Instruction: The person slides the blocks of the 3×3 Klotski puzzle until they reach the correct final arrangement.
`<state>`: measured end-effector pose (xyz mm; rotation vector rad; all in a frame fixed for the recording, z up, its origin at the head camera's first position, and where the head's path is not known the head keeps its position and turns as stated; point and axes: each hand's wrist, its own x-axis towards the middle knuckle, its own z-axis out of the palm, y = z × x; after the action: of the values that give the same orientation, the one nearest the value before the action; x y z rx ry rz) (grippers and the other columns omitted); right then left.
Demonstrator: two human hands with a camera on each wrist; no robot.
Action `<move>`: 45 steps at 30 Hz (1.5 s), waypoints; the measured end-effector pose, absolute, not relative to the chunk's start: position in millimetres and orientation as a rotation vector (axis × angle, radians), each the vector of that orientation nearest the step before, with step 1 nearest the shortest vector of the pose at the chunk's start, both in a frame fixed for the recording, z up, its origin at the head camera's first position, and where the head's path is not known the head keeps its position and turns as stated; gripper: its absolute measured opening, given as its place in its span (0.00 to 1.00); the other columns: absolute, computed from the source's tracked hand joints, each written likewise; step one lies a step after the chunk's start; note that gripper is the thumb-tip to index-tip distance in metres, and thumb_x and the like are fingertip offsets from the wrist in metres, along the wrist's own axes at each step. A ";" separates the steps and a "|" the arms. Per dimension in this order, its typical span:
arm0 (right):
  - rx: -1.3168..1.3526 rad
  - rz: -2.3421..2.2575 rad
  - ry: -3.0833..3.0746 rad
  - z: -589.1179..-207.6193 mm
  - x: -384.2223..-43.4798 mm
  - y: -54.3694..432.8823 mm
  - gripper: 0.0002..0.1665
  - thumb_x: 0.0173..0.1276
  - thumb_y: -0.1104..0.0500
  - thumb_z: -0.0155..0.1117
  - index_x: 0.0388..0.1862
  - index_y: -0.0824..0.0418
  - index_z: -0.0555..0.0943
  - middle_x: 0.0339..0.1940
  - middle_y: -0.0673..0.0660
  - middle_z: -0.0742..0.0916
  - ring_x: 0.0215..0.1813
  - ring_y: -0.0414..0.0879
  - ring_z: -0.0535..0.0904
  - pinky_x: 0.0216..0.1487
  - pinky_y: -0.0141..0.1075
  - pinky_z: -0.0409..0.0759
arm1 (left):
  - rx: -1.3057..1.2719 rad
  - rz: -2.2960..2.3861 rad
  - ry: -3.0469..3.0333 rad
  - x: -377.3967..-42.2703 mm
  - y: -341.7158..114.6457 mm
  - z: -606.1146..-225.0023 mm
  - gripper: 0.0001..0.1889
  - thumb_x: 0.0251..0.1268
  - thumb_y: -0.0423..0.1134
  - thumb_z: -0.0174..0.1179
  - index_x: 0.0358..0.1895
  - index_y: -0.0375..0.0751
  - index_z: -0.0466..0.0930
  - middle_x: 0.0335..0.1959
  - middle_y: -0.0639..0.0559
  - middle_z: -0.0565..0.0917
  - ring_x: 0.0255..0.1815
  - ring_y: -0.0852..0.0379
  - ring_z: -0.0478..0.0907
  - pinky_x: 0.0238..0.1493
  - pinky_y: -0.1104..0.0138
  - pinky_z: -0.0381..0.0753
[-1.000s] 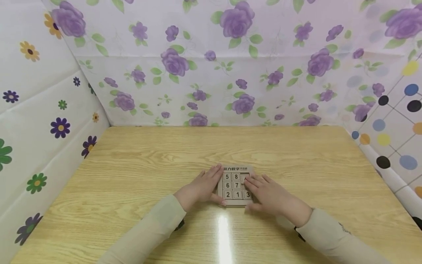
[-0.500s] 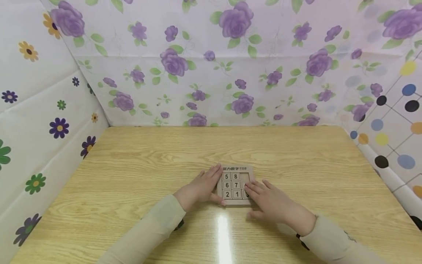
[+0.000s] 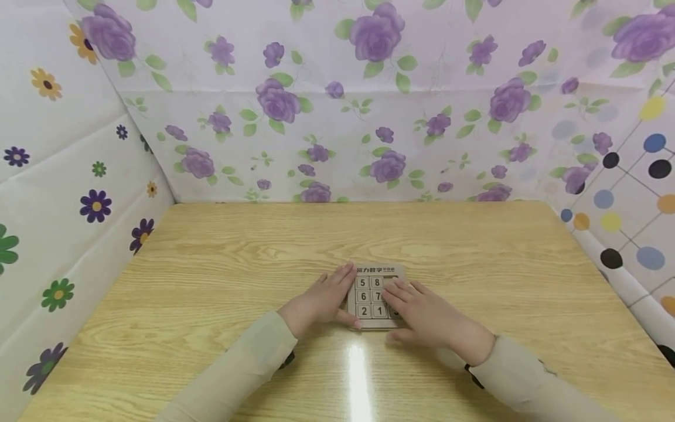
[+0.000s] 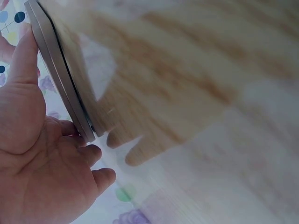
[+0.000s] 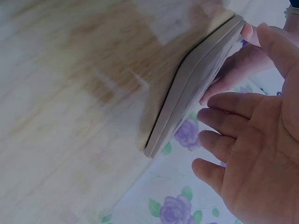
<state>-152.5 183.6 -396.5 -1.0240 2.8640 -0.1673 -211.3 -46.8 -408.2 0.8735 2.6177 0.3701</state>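
Note:
A number slide puzzle (image 3: 369, 324) lies flat on the wooden table, its square tiles set in a pale frame with dark lettering along the top. Tiles 5, 8, 6, 2 and 1 show plainly, and 7 shows beside the right fingertips. My left hand (image 3: 324, 298) holds the frame's left side, thumb at the lower corner and fingers along the upper edge. Over the right column lies my right hand (image 3: 427, 313), fingers fairly straight, fingertips at the middle tiles and hiding most of that column. In the right wrist view, the puzzle's edge (image 5: 187, 79) stands beside the right hand's fingers (image 5: 219, 122).
The wooden table (image 3: 253, 246) stretches around the puzzle on all sides. Behind it hangs a floral cloth (image 3: 327, 146), with patterned cloths at both sides. A bright glare strip (image 3: 358, 381) lies on the tabletop in front.
A tile at the upper right slid down one slot, baring that slot half a second ago. Since then my right hand has shifted left and slightly up over the tiles. The left hand stays put.

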 end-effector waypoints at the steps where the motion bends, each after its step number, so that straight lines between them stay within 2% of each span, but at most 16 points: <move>1: -1.022 -0.176 2.859 -396.8 -153.3 182.5 0.44 0.65 0.40 0.59 0.69 0.69 0.65 0.71 0.65 0.68 0.74 0.61 0.59 0.72 0.58 0.57 | 0.874 0.370 2.616 -211.5 -46.6 -408.7 0.60 0.48 0.64 0.65 0.76 0.35 0.41 0.78 0.44 0.39 0.78 0.45 0.39 0.76 0.48 0.44; 13: -0.943 -0.193 2.817 -400.9 -158.7 178.0 0.45 0.65 0.39 0.58 0.70 0.68 0.64 0.73 0.63 0.65 0.76 0.58 0.55 0.75 0.56 0.52 | 0.870 0.370 2.621 -211.6 -46.2 -411.7 0.60 0.48 0.64 0.64 0.76 0.36 0.40 0.78 0.44 0.39 0.78 0.45 0.39 0.76 0.49 0.45; 45: -0.969 -0.227 2.847 -405.1 -162.2 192.0 0.43 0.65 0.41 0.60 0.70 0.66 0.66 0.72 0.61 0.69 0.74 0.58 0.61 0.74 0.58 0.53 | 0.871 0.354 2.624 -211.7 -46.5 -409.4 0.59 0.49 0.64 0.64 0.76 0.36 0.41 0.78 0.44 0.40 0.78 0.46 0.39 0.76 0.49 0.45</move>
<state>-162.2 192.0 -405.1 -0.9695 2.8474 -0.2270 -211.7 -46.5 -409.4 0.8715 2.6239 0.3543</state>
